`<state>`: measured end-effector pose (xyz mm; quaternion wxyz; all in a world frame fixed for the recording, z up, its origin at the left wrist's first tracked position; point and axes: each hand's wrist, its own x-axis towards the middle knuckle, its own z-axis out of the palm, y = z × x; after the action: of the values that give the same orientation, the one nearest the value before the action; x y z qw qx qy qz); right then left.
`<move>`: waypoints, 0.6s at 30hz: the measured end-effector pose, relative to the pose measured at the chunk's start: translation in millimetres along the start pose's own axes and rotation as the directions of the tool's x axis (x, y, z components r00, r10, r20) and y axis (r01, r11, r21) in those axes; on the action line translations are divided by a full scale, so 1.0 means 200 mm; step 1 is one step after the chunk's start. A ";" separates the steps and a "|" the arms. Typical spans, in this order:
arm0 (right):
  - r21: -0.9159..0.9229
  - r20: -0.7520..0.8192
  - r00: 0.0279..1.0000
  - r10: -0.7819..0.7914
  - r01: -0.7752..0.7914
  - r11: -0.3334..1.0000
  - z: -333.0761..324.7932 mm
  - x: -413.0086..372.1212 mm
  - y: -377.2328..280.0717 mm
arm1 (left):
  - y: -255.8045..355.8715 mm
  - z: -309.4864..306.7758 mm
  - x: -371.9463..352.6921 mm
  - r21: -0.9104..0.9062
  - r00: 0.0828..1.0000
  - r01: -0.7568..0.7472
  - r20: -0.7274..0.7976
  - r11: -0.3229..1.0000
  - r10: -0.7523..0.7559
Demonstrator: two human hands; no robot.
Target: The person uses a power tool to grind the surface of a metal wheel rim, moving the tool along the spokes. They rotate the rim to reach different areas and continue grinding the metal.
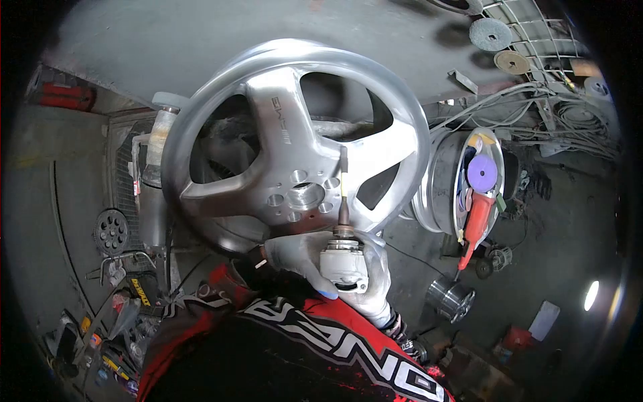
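Observation:
A silver alloy wheel (278, 127) with broad spokes faces me, its centre bore and ring of bolt holes low in the middle. In front of it is a die grinder (343, 266) with a pale body and a long thin shaft. The shaft points up across the hub, and its dark tip overlaps a spoke right of centre. My left hand (300, 258), in a grey glove, is closed on the grinder's left side. Gloved in pale grey, my right hand (378, 275) wraps round the body from the right. Parts of both hands' fingers are hidden behind the tool.
At the right, another wheel rim (439, 181) holds a red angle grinder (477, 224) and a purple disc (482, 174). A smaller machined wheel (451, 299) sits lower right. Cables (522, 94) and a wire rack (536, 33) line the upper right. Tools and bags clutter the lower left.

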<state>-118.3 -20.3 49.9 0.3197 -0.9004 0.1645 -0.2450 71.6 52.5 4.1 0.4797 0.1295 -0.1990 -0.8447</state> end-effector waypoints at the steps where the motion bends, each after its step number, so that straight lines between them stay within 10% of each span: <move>1: -0.041 0.015 0.999 0.042 -0.042 0.998 -0.01 -0.02 -0.01 | -0.01 -0.01 0.01 -0.001 1.000 0.000 0.005 1.000 0.000; 10: -0.020 0.027 0.999 0.039 -0.038 0.999 0.08 0.03 -0.05 | -0.03 -0.06 -0.13 0.065 0.998 -0.062 0.007 0.996 0.062; 12: -0.008 0.052 0.999 0.011 -0.011 1.000 0.09 0.07 -0.07 | -0.06 -0.07 -0.15 0.481 0.926 -0.360 0.078 0.800 0.369; 16: 0.012 0.063 0.998 0.021 -0.022 1.000 0.10 0.12 -0.09 | 0.00 -0.10 -0.18 0.542 0.958 -0.280 0.109 0.792 0.264; 18: 0.062 0.004 0.999 -0.033 0.033 0.998 0.11 0.12 -0.07 | 0.01 -0.15 -0.16 0.815 0.768 -0.571 0.491 0.093 0.412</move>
<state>-84.4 -9.4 52.1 0.3436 -0.8933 0.1412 -0.2530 101.2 72.4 -21.5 0.5459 0.2518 -0.7164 -0.3540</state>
